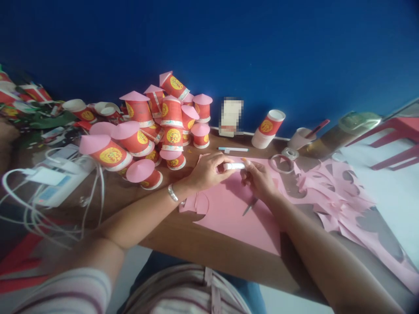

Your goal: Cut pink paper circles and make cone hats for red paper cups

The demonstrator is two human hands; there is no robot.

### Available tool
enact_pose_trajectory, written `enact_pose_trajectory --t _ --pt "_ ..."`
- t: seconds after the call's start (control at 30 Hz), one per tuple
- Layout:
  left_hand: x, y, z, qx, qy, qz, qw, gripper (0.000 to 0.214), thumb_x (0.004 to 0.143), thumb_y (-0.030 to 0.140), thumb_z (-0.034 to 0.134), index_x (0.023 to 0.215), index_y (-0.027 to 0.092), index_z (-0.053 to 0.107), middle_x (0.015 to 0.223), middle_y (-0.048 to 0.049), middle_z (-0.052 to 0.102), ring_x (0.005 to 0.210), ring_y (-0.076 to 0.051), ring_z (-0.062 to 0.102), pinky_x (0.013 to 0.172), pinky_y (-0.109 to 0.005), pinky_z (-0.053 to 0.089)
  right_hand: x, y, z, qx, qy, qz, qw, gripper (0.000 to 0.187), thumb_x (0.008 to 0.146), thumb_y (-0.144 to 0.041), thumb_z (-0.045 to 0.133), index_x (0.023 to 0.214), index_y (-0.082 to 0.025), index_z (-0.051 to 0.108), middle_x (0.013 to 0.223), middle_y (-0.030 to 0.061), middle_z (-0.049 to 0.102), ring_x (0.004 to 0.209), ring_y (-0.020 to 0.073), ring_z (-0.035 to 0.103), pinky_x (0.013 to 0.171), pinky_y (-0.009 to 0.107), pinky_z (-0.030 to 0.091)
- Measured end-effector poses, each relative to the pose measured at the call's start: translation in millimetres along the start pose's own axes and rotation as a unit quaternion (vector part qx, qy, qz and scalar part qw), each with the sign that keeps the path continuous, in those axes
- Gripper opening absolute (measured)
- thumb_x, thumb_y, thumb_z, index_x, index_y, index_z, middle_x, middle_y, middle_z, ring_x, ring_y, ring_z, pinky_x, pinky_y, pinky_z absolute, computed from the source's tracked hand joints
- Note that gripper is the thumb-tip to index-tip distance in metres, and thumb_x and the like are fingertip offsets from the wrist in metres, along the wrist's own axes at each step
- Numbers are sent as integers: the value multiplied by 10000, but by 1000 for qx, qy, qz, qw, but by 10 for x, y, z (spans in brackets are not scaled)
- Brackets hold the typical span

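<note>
Paper (229,209), big and pink, lies flat on the brown table (190,245). Just above it are the person's two hands, close together. They share one small white tube (233,166), which lies sideways between them. The left hand (209,171) holds one end, with the thumb and fingers closed around it. The right hand (258,178) pinches the other end with its fingertips. A shiny bracelet (172,192) is on the left wrist. Under the right arm, the tip of a pair of scissors (250,206) pokes out over the paper; the rest is hidden.

Past the hands, a thin pen (233,149) lies on the table. Behind it, something pale (231,117) leans on the blue wall (248,52), but it is too blurry to tell what it is. To the left is a big pile of red cups (172,138) with pointy pink hats. More cups stand on the right, red on white (268,129), near a ring of tape (282,164). Cut-up pink scraps (340,192) lie at the right side. White wires (70,218) curl on the far left.
</note>
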State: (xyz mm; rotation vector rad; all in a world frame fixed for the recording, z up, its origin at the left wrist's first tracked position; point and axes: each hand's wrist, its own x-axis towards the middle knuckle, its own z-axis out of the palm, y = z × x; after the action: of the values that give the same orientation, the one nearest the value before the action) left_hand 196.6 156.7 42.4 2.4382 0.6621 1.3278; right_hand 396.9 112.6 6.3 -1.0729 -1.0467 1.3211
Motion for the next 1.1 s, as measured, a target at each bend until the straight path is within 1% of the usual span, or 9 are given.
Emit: enact_pose_trajectory --t 0.17,0.27,0.33,0.4,0.47,0.53,0.63,0.9,1.1 --pt "-26 -41 38 -20 -27 -42 999 138 900 227 745 1022 188 693 949 -36 769 800 -131 703 747 -272 566 19 -30 47 21 -1 -22 1000 464 775 -638 807 763 -211 625 610 -31 550 518 114 496 488 268 478" --pt "-95 -109 22 -35 -78 -79 993 440 806 263 857 1194 192 663 1040 -56 759 828 -143 701 768 -286 585 -16 -105 89 14 27 -64 997 427 710 -570 875 863 -222 681 668 -40 568 531 105 478 520 277 505" --pt "-178 -152 -34 -33 -107 -95 989 553 769 263 886 1253 176 633 1052 -67 747 801 -143 690 745 -289 591 -63 -171 109 -47 63 -107 991 380 753 -554 849 879 -231 694 728 -19 605 545 110 490 518 279 494" --pt "-282 -176 -114 -8 -109 -79 991 306 858 230 794 1133 175 673 996 -60 741 822 -154 691 767 -306 589 -115 -223 124 -163 85 -161 970 323 833 -549 785 868 -240 699 779 15 645 605 142 543 547 296 498" --pt "-390 -174 -193 19 -130 -22 991 83 935 190 671 1009 182 706 972 -70 746 926 -190 695 840 -349 582 -157 -235 138 -277 70 -225 932 289 886 -528 736 842 -245 695 828 44 680 701 181 604 603 318 514" --pt "-488 -157 -242 39 -156 27 987 99 957 184 624 929 191 718 925 -61 752 897 -192 686 823 -352 573 -182 -202 147 -353 33 -264 897 268 931 -496 693 840 -244 693 848 51 708 717 188 628 636 328 518" --pt "-594 -141 -250 77 -180 71 978 136 969 199 614 907 199 736 920 -52 769 877 -195 687 800 -354 560 -195 -116 149 -417 -12 -276 866 251 971 -458 657 862 -234 694 798 36 719 611 157 608 602 313 488" --pt "-647 -189 -220 106 -206 98 968 163 962 181 611 887 212 752 894 -46 759 879 -195 674 775 -355 523 -221 -12 163 -462 -65 -311 828 249 1001 -458 628 914 -229 671 769 41 705 629 166 621 598 298 467" --pt "-672 -214 -205 117 -214 98 965 202 978 207 596 850 209 752 889 -55 756 883 -201 664 768 -356 517 -213 54 170 -472 -89 -317 818 231 1017 -431 610 911 -230 651 808 54 712 663 172 623 614 295 458"
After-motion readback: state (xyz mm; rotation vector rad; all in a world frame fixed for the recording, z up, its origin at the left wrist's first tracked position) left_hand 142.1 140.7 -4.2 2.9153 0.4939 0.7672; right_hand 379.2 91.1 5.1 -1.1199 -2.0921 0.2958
